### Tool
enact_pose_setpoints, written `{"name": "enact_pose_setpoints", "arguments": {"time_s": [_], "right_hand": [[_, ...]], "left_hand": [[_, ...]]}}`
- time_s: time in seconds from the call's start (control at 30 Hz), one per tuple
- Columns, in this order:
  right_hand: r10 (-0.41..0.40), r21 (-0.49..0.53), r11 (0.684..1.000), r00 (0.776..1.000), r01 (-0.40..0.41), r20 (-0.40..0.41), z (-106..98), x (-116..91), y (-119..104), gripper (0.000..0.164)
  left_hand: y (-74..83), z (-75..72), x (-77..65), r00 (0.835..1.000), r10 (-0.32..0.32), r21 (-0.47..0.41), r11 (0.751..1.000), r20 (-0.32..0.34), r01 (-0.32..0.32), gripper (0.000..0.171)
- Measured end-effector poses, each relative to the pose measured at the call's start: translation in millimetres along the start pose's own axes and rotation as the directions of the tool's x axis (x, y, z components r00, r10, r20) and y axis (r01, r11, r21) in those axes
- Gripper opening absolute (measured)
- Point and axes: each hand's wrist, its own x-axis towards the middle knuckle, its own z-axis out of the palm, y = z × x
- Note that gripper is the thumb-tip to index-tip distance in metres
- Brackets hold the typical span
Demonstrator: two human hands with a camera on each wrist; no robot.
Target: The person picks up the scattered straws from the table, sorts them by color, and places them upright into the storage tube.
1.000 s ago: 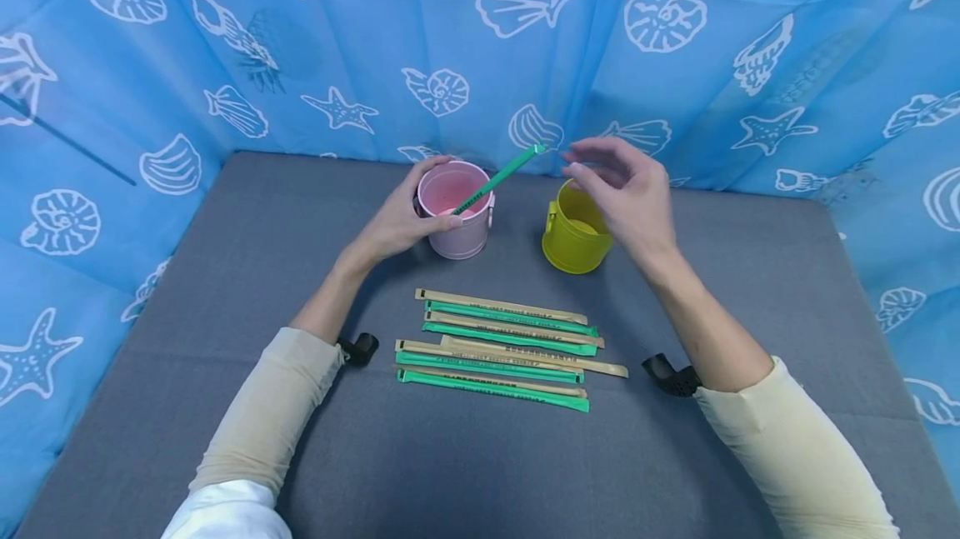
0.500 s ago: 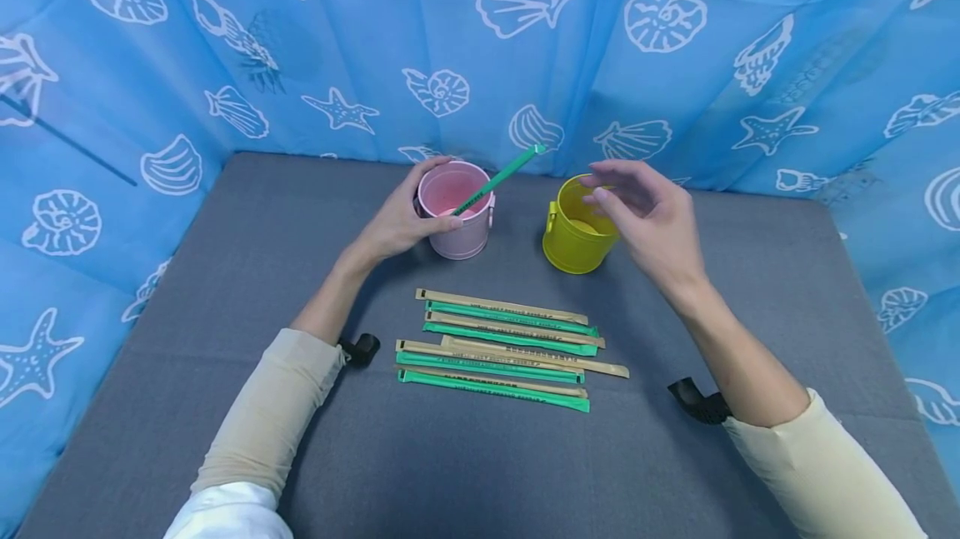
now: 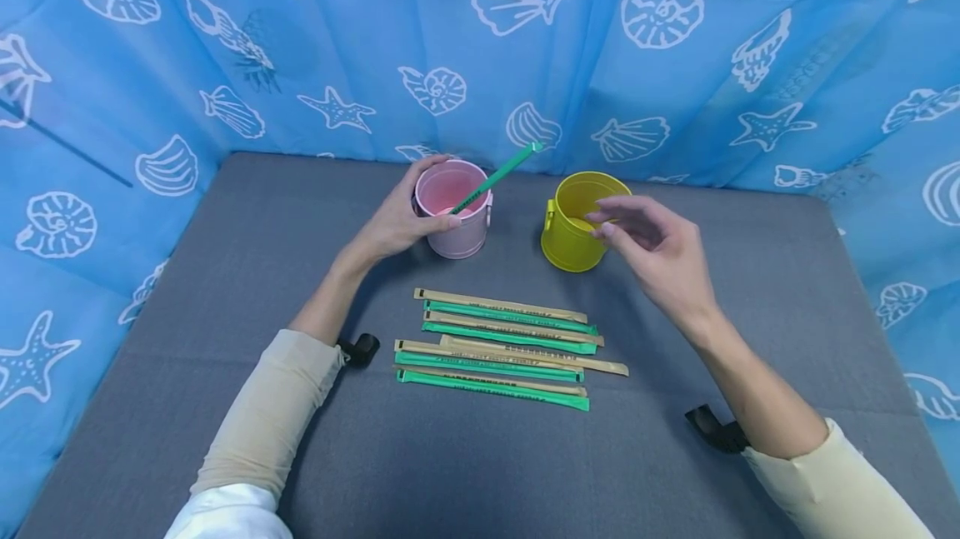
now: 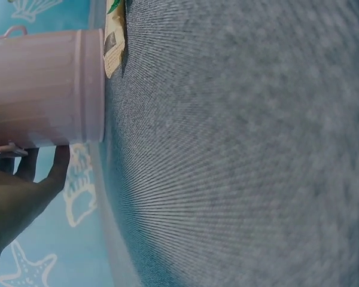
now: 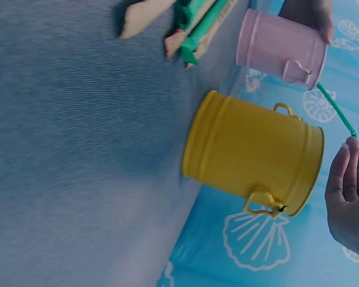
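Observation:
My left hand [image 3: 393, 221] grips a pink bucket [image 3: 461, 239] by its left side, thumb across the near rim. One green wrapped straw [image 3: 501, 174] leans in that bucket, its upper end sticking out to the right. A yellow bucket [image 3: 568, 246] stands to the right, with nothing poking above its rim. Beside its right rim hovers my right hand [image 3: 667, 256], fingers loosely bent and holding nothing. In the right wrist view this hand [image 5: 350, 200] shows past the mouth of the yellow bucket [image 5: 251, 149].
Several wrapped straws, tan [image 3: 501, 306] and green [image 3: 491, 387], lie roughly parallel on the grey tabletop [image 3: 450, 472] in front of the buckets. A blue curtain [image 3: 360, 31] with white shell prints rises behind the table and along its sides.
My right hand has drawn away from near the green straw's upper end, moving right and toward me past the yellow bucket. The left hand and both buckets stay put.

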Motion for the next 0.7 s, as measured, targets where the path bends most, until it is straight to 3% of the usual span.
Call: {"name": "enact_pose_setpoints", "arguments": {"time_s": [0.1, 0.5, 0.7], "right_hand": [[0.005, -0.004, 1.000, 1.000, -0.005, 0.010, -2.1, -5.0, -1.2, 0.025], [0.053, -0.027, 0.998, 0.996, -0.052, 0.070, -11.1, -24.6, 37.2, 0.030], [0.079, -0.027, 0.997, 0.992, -0.077, 0.094, -10.0, -36.0, 48.5, 0.029]], "left_hand": [[1.0, 0.5, -0.7, 1.000, -0.008, 0.002, 1.000, -0.004, 0.008, 0.091], [2.4, 1.4, -2.3, 0.999, 0.030, 0.002, 1.000, -0.012, -0.030, 0.087], [28.6, 3.2, -10.5, 1.000, 0.010, -0.013, 1.000, 0.006, -0.010, 0.087]]}}
